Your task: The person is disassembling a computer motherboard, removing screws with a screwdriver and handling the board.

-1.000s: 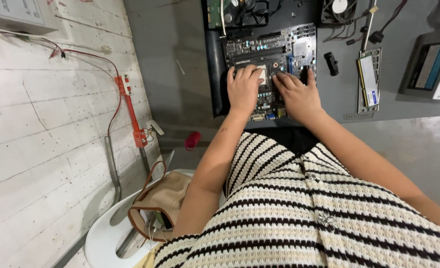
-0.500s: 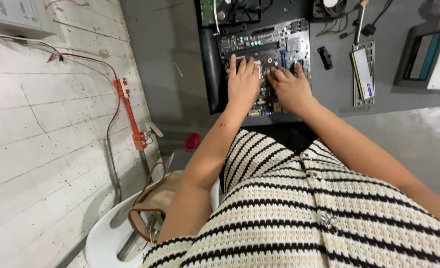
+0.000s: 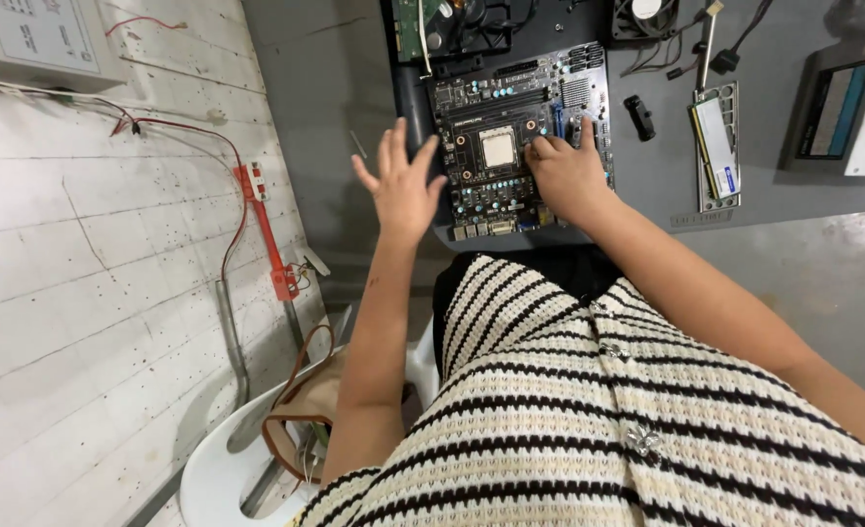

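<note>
Right hand (image 3: pixel 569 176) on motherboard (image 3: pixel 520 137); fan (image 3: pixel 644 17), bracket (image 3: pixel 718 146) beside.

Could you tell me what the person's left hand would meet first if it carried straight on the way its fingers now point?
The left hand, open with fingers spread, points up the picture along the motherboard's left edge. It would probably meet the green circuit board first, though its height above the table is unclear.

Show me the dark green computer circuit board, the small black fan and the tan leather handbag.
dark green computer circuit board (image 3: pixel 520 107), head view, bare upper part
small black fan (image 3: pixel 644 15), head view, round hub
tan leather handbag (image 3: pixel 310 405), head view, side panel below strap
</note>
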